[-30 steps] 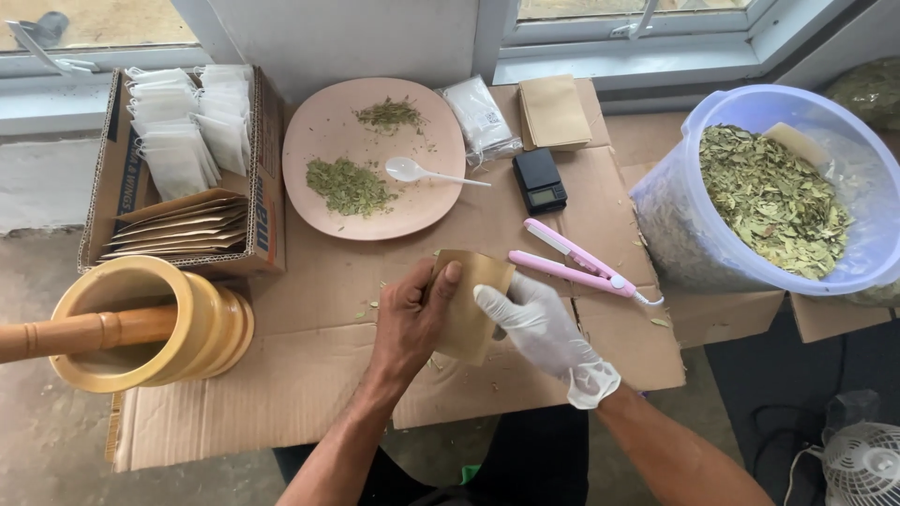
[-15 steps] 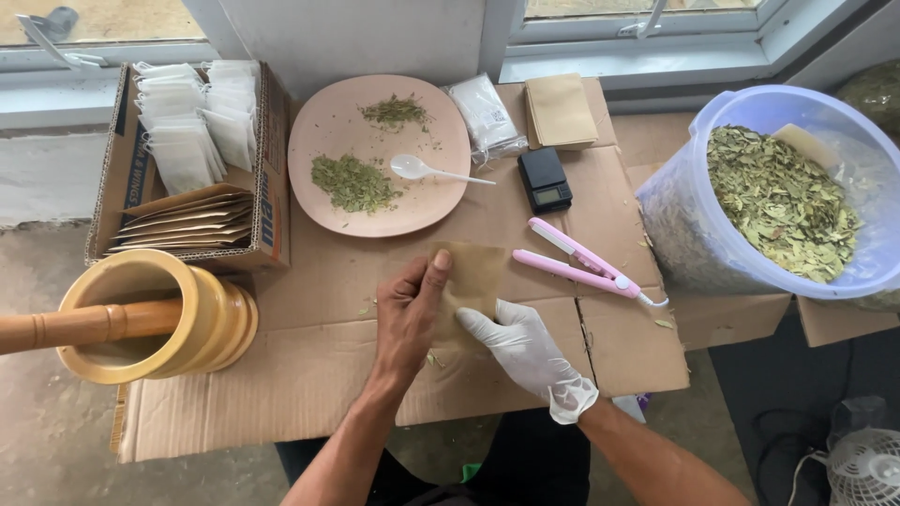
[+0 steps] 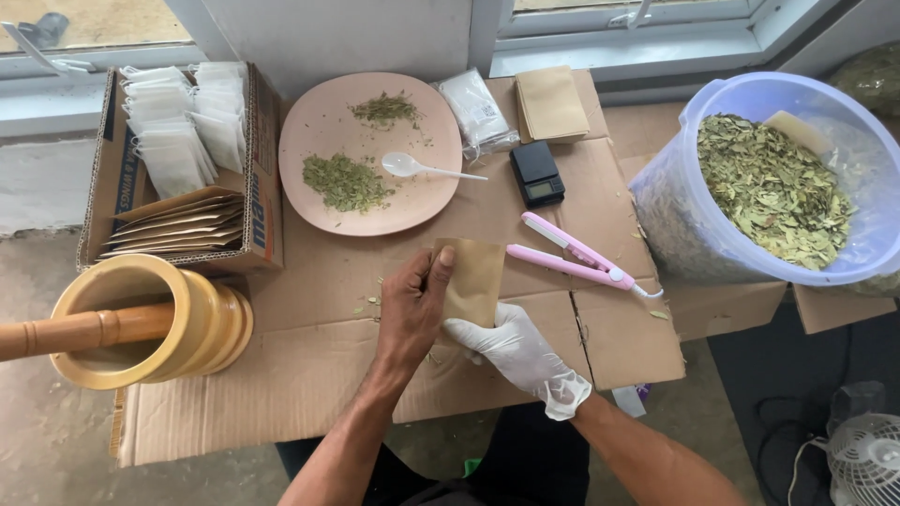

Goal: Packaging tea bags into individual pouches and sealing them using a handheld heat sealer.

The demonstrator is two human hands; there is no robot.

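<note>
Hands on paper pouch
Left hand (image 3: pixel 412 314) and gloved right hand (image 3: pixel 511 351) both grip brown pouch (image 3: pixel 473 279) above cardboard sheet (image 3: pixel 309 375), near its front edge, beside pink sealer (image 3: pixel 572 255).

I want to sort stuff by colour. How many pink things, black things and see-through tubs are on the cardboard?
Pink: 2, the plate and the sealing tongs
Black: 1, the small scale
See-through tubs: 1, the bucket of dried leaves
Total: 4

- The pestle (image 3: pixel 84 330) runs off the left edge.
- The fan (image 3: pixel 864 457) is cut by the right and bottom edges.
- The left hand (image 3: pixel 412 314) hides part of the brown pouch (image 3: pixel 475 279).
- Scale (image 3: pixel 537 174) display too small to tell.
</note>
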